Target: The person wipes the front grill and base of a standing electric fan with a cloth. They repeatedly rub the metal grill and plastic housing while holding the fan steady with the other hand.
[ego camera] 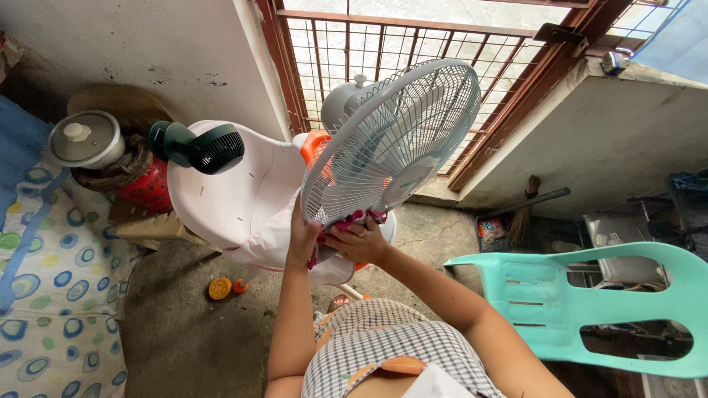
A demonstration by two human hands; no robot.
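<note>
Against the red window grille, my left hand steadies the white fan's guard at its lower rim — my right hand closes its grip on a magenta cloth pressed to the wires.

Soft daylight through the grille, sharp focus, wide-angle edge bending

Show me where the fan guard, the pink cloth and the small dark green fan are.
fan guard (398, 140), head view, on the white wire grille.
pink cloth (359, 218), head view, on the fold above the right hand.
small dark green fan (215, 149), head view, on its round front.
</note>
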